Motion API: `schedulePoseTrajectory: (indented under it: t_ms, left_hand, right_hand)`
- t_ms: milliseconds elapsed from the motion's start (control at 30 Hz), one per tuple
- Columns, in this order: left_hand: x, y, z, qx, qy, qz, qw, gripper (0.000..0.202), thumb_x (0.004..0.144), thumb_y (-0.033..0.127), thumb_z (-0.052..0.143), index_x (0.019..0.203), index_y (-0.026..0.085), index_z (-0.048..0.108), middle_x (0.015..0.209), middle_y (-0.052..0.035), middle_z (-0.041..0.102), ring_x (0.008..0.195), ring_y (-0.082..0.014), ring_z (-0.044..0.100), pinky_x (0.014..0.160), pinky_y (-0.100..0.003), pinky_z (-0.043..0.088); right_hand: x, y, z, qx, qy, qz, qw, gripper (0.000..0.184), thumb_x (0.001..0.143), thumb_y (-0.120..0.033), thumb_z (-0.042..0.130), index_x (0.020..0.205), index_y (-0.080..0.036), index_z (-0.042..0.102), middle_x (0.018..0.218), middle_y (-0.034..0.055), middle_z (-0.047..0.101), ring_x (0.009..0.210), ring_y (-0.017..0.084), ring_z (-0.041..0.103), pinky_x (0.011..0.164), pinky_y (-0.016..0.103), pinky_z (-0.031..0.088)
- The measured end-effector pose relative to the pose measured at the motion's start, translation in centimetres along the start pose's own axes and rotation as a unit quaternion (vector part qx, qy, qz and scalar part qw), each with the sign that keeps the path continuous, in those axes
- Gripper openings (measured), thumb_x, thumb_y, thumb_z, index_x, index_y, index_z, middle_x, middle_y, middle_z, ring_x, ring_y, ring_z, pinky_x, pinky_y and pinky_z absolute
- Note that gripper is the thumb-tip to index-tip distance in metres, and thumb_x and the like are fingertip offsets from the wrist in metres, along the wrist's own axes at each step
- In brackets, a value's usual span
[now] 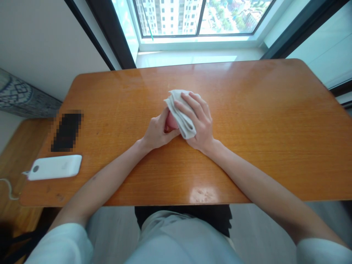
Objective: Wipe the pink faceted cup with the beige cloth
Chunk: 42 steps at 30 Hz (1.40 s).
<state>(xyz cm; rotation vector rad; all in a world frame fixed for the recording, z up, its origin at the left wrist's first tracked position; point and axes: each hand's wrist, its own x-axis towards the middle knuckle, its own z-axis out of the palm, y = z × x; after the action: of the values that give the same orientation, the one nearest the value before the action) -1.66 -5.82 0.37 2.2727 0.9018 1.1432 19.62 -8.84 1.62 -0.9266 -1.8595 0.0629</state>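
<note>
My left hand [157, 132] curls around a round pinkish-red fruit [172, 123], which is partly hidden behind the fingers and the cloth. My right hand [199, 123] lies over a folded white cloth [180, 113] and presses it against the far side of the fruit. Both hands are close together above the middle of the orange-brown wooden table [247, 128], near its front half. The underside of the fruit cannot be seen.
A dark phone [66, 132], blurred out, and a white power bank [55, 167] with a thin cable lie at the table's left side. A large window stands beyond the far edge. A patterned grey cylinder [22, 97] leans at the left.
</note>
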Motion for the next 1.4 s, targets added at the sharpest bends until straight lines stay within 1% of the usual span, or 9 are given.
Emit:
schedulePoseTrajectory:
  t_ms: [100, 300, 400, 533, 800, 1033, 1233, 1300, 1400]
  left_hand:
    - [-0.2, -0.5, 0.2, 0.001, -0.004, 0.001, 1.0, 0.062, 0.098, 0.078, 0.07, 0.119, 0.021, 0.069, 0.074, 0.0, 0.071, 0.057, -0.0164, 0.063, 0.054, -0.03, 0.048]
    - [0.4, 1.0, -0.1, -0.003, -0.001, -0.026, 1.0, 0.095, 0.093, 0.08, 0.079, 0.165, 0.024, 0.05, 0.111, -0.0068, 0.083, 0.073, -0.019, 0.073, 0.071, -0.033, 0.059]
    - [0.2, 0.5, 0.0, -0.006, 0.0, -0.02, 1.0, 0.091, 0.093, 0.08, 0.078, 0.16, 0.024, 0.054, 0.101, -0.0047, 0.081, 0.068, -0.0179, 0.07, 0.067, -0.033, 0.057]
    - [-0.2, -0.7, 0.4, 0.0, -0.003, -0.011, 1.0, 0.063, 0.096, 0.078, 0.072, 0.125, 0.022, 0.069, 0.079, -0.0006, 0.072, 0.058, -0.0165, 0.063, 0.056, -0.031, 0.048]
    - [0.5, 1.0, -0.1, -0.003, 0.004, -0.024, 1.0, 0.095, 0.092, 0.082, 0.078, 0.163, 0.024, 0.052, 0.112, -0.0061, 0.083, 0.069, -0.0167, 0.07, 0.071, -0.033, 0.058]
    - [-0.1, -0.6, 0.4, -0.006, 0.008, -0.006, 1.0, 0.07, 0.094, 0.085, 0.073, 0.128, 0.023, 0.07, 0.078, 0.0008, 0.072, 0.056, -0.0144, 0.059, 0.054, -0.031, 0.046]
    - [0.5, 0.8, 0.0, -0.005, 0.002, -0.025, 1.0, 0.096, 0.092, 0.08, 0.08, 0.165, 0.024, 0.051, 0.107, -0.0052, 0.082, 0.064, -0.0161, 0.067, 0.067, -0.033, 0.057]
    - [0.3, 0.5, 0.0, -0.003, 0.003, -0.019, 1.0, 0.089, 0.093, 0.08, 0.078, 0.157, 0.022, 0.057, 0.098, -0.0037, 0.082, 0.062, -0.016, 0.066, 0.063, -0.032, 0.055]
    - [-0.1, -0.6, 0.3, 0.005, -0.011, 0.001, 1.0, 0.061, 0.098, 0.079, 0.07, 0.116, 0.021, 0.072, 0.078, -0.0021, 0.075, 0.059, -0.0166, 0.064, 0.056, -0.031, 0.049]
  right_hand:
    - [0.1, -0.3, 0.0, -0.02, -0.016, -0.049, 0.998, 0.061, 0.11, -0.075, 0.048, 0.16, -0.046, 0.065, 0.169, -0.0014, 0.066, 0.164, 0.039, 0.055, 0.142, 0.071, 0.036]
    - [-0.1, 2.0, 0.8, 0.082, 0.077, 0.138, 0.984, 0.056, 0.119, -0.062, 0.034, 0.155, -0.037, 0.068, 0.154, 0.005, 0.077, 0.146, 0.029, 0.073, 0.128, 0.058, 0.057]
    - [-0.1, 1.3, 0.4, 0.043, 0.043, 0.072, 0.996, 0.058, 0.116, -0.067, 0.039, 0.16, -0.039, 0.065, 0.165, 0.0043, 0.07, 0.157, 0.033, 0.064, 0.134, 0.063, 0.051]
    - [0.1, -0.3, -0.2, -0.01, -0.016, -0.06, 0.998, 0.062, 0.109, -0.075, 0.049, 0.162, -0.046, 0.063, 0.169, 0.0004, 0.066, 0.163, 0.042, 0.056, 0.141, 0.072, 0.036]
    - [0.0, 1.9, 0.7, 0.097, 0.072, 0.137, 0.983, 0.054, 0.119, -0.06, 0.035, 0.154, -0.037, 0.069, 0.155, 0.0042, 0.077, 0.147, 0.029, 0.072, 0.13, 0.056, 0.056]
    - [0.2, 0.1, -0.3, -0.021, -0.007, -0.074, 0.997, 0.056, 0.112, -0.065, 0.048, 0.162, -0.044, 0.063, 0.168, 0.0003, 0.067, 0.163, 0.037, 0.056, 0.14, 0.068, 0.039]
    - [0.1, 2.2, 0.5, 0.072, 0.072, 0.119, 0.988, 0.056, 0.119, -0.062, 0.034, 0.154, -0.036, 0.069, 0.154, 0.0054, 0.077, 0.144, 0.03, 0.074, 0.127, 0.059, 0.058]
    - [0.1, 1.5, 0.2, 0.046, 0.043, 0.067, 0.996, 0.058, 0.116, -0.067, 0.04, 0.158, -0.038, 0.067, 0.163, 0.0053, 0.072, 0.154, 0.033, 0.067, 0.133, 0.063, 0.052]
    - [0.2, 0.0, -0.4, 0.006, -0.016, -0.054, 0.998, 0.059, 0.111, -0.072, 0.048, 0.161, -0.045, 0.065, 0.168, 0.0, 0.067, 0.162, 0.037, 0.059, 0.142, 0.069, 0.037]
